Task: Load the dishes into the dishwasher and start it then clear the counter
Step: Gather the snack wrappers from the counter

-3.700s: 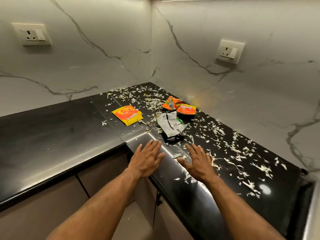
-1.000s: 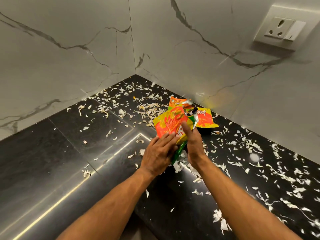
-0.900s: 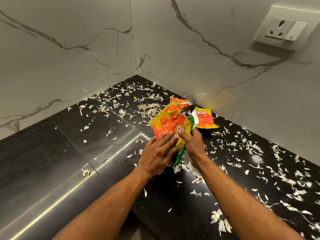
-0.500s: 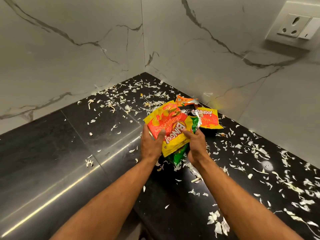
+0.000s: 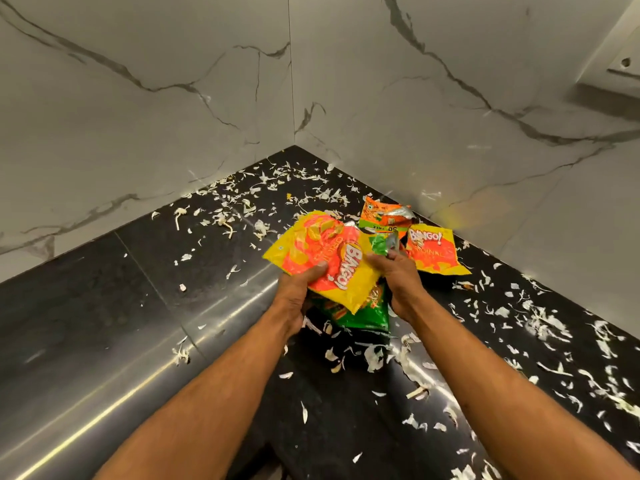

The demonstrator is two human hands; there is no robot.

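Observation:
My left hand (image 5: 300, 295) grips a yellow and orange snack wrapper (image 5: 327, 258) just above the black counter (image 5: 104, 327), thumb on top of it. Under that wrapper is a green wrapper (image 5: 360, 311); my right hand (image 5: 398, 282) pinches its silver upper edge. Behind my hands, a second yellow and orange wrapper (image 5: 433, 252) and an orange wrapper with a silver torn edge (image 5: 382, 218) lie on the counter near the wall. White vegetable scraps (image 5: 540, 323) are scattered over the counter.
Marble walls meet in a corner (image 5: 291, 98) behind the wrappers. A wall socket (image 5: 620, 69) is at the upper right edge. The counter's left stretch holds only a few scraps.
I gathered the yellow wrapper and the green one off the counter. Over the last second my left hand shifted from lying on the stack to gripping it, and both wrappers rose a little.

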